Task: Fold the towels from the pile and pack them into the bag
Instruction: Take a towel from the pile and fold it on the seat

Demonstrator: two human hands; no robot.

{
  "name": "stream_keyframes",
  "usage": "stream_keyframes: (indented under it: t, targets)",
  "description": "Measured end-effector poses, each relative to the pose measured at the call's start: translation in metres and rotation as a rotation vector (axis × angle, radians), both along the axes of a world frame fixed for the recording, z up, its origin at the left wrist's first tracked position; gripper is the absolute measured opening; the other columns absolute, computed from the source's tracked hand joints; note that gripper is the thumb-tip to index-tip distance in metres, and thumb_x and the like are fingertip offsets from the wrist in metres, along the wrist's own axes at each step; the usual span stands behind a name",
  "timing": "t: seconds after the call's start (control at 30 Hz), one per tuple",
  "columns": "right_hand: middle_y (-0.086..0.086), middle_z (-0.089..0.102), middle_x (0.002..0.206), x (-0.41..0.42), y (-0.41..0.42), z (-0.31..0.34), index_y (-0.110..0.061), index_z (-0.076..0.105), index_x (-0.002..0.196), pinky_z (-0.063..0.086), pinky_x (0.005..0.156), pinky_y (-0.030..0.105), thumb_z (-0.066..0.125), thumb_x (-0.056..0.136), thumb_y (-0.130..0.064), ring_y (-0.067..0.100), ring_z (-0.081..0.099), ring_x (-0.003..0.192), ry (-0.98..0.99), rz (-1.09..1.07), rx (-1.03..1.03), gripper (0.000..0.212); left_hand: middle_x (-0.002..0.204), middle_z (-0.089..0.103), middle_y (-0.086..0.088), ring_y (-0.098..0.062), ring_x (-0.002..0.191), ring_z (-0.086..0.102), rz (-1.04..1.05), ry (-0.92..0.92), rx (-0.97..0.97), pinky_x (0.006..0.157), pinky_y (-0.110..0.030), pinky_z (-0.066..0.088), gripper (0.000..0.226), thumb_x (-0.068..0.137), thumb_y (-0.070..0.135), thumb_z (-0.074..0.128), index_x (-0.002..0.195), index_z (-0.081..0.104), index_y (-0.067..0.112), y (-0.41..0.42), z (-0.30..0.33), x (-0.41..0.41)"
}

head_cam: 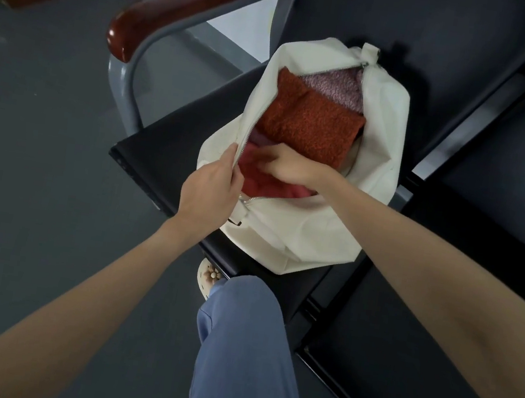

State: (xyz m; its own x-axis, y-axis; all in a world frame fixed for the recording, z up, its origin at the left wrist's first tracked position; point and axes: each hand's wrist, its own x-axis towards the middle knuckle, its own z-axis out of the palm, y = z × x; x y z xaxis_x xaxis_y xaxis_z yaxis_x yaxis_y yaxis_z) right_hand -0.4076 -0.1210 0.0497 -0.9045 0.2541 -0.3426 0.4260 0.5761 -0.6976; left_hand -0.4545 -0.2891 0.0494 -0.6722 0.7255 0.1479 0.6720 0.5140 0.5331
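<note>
I'm seeing dim, cool, even light, a glare spot on the armrest (117,35), a soft shadow behind the bag (304,228), edges bowed and perhaps slightly blurred.

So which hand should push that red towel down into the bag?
The right hand, probably. Its fingers are already inside the white bag, on the red towel. The left hand is busy pinching the bag's zipper edge to hold the opening wide.
</note>
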Motion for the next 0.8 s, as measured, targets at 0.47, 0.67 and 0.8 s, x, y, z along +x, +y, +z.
stream_keyframes:
  t: [0.47, 0.67, 0.8]
  targets:
    - [0.010, 0.050, 0.138, 0.229, 0.014, 0.087, -0.008, 0.045, 0.139, 0.036, 0.101, 0.025, 0.051, 0.098, -0.020, 0.022, 0.048, 0.127, 0.094, -0.448, 0.239, 0.043, 0.123, 0.055, -0.016, -0.036, 0.111, 0.054, -0.155, 0.014, 0.010, 0.089, -0.046, 0.043, 0.046, 0.098, 0.027, 0.045, 0.139, 0.038, 0.009, 0.023, 0.075, 0.093]
    - [0.010, 0.045, 0.143, 0.420, -0.002, 0.080, -0.010, 0.041, 0.142, 0.033, 0.104, 0.026, 0.052, 0.098, -0.022, 0.022, 0.042, 0.132, -0.075, -0.687, 0.213, 0.047, 0.129, 0.051, -0.019, -0.036, 0.118, 0.049, -0.477, 0.066, -0.038, 0.095, -0.041, 0.037, 0.054, 0.097, 0.025, 0.047, 0.146, 0.031, 0.007, 0.068, 0.093, 0.203]
    - [0.013, 0.050, 0.138, 0.536, -0.022, 0.076, -0.005, 0.045, 0.138, 0.036, 0.101, 0.025, 0.054, 0.097, -0.018, 0.024, 0.048, 0.128, -0.112, -0.923, 0.216, 0.045, 0.134, 0.046, -0.018, -0.031, 0.123, 0.046, -0.672, 0.088, -0.095, 0.099, -0.041, 0.041, 0.058, 0.098, 0.028, 0.046, 0.149, 0.024, 0.009, 0.099, 0.091, 0.297]
